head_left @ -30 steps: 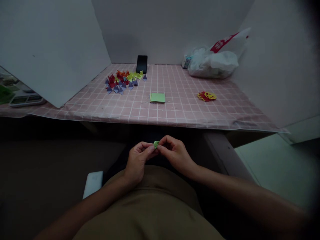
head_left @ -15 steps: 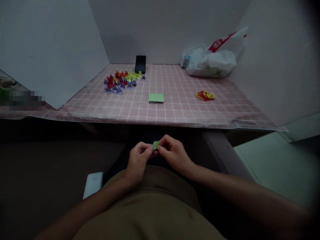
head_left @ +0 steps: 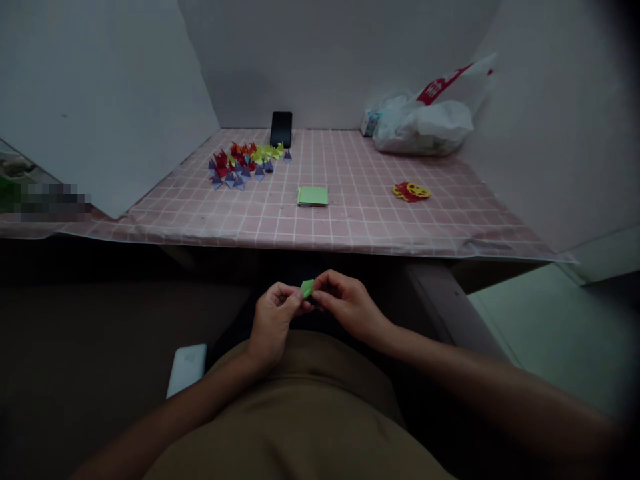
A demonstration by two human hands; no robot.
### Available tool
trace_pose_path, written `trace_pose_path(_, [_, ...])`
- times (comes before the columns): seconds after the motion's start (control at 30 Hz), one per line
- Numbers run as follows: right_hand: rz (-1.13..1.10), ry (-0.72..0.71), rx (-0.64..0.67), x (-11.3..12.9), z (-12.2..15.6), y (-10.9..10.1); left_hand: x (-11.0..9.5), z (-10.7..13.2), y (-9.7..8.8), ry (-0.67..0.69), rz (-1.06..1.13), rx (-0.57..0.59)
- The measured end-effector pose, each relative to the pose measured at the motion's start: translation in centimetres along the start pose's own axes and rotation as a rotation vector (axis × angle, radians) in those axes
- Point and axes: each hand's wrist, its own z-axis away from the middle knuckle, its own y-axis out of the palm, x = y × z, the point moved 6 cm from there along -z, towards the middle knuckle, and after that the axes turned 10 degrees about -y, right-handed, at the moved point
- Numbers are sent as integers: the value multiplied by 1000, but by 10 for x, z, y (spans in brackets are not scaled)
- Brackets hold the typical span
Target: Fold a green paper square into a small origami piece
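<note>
Over my lap, just in front of the table's edge, a small folded piece of green paper (head_left: 307, 288) is held up. My left hand (head_left: 274, 320) pinches its left side between thumb and fingers. On the opposite side, the thumb and forefinger of my right hand (head_left: 350, 308) close on its right edge. Beyond them on the table lies a stack of square paper (head_left: 313, 195) with a green sheet on top. Further back to the left, several small folded paper figures (head_left: 243, 167) in red, orange, yellow and purple stand in a cluster.
A dark phone (head_left: 281, 129) leans at the back of the checked pink tablecloth (head_left: 360, 227). Red and yellow cut-out shapes (head_left: 412, 191) lie to the right, with a white plastic bag (head_left: 425, 127) behind. A white box-like object (head_left: 187, 369) rests by my left side.
My left hand has shifted slightly left with the green paper, and more of the paper shows between my hands. The things on the table have stayed put.
</note>
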Motion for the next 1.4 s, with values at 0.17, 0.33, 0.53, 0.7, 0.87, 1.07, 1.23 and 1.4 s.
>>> trace_pose_path(0.17, [85, -34, -9, 1, -1, -3, -2, 1, 2, -13, -2, 46])
trace_pose_path(0.33, [114, -71, -35, 0, 1, -4, -2, 1, 3, -9, -21, 67])
trace_pose_path(0.53, [184, -77, -48, 2, 0, -5, 2, 0, 3, -27, -34, 96])
trace_pose_path(0.7, [205, -53, -48, 1, -1, -6, 2, -1, 4, -36, -59, 104])
trace_pose_path(0.87, [180, -8, -59, -1, -1, -7, 1, -1, 5, -38, -68, 94])
trace_pose_path(1.07, [135, 29, -65, -4, -1, -8, 0, -1, 5, -25, -71, 92])
trace_pose_path(1.23, [101, 72, -83, -6, -2, -9, -1, 0, 7, -8, -77, 129])
trace_pose_path(1.4, [33, 102, -89, -6, -2, -8, -2, -2, 5, -12, -73, 84])
